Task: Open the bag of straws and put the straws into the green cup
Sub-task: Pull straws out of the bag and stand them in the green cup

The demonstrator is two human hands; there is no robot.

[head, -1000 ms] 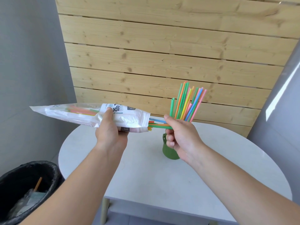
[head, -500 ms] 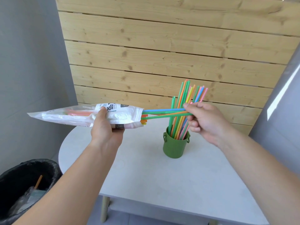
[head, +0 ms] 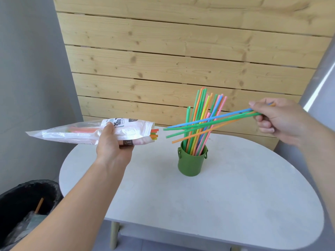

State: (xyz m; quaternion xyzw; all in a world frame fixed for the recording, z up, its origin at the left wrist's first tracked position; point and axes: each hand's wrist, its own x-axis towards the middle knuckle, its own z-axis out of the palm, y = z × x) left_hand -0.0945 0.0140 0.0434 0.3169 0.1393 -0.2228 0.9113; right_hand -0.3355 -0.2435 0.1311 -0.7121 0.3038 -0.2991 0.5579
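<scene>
Gripping the straw bag in the left hand, level above the tabletop's left edge. Pinching a few loose straws in the right hand, above the green cup near the far edge.

One bag, one cup, four held straws.

The cup is olive green. The upright straws in it are green, orange, yellow, pink and blue; the slanted straws are blue, green and orange. The bag is white with black print, with orange and green straws showing inside. The tabletop is off-white, the plank wall pale knotty wood, and the bin black.
</scene>
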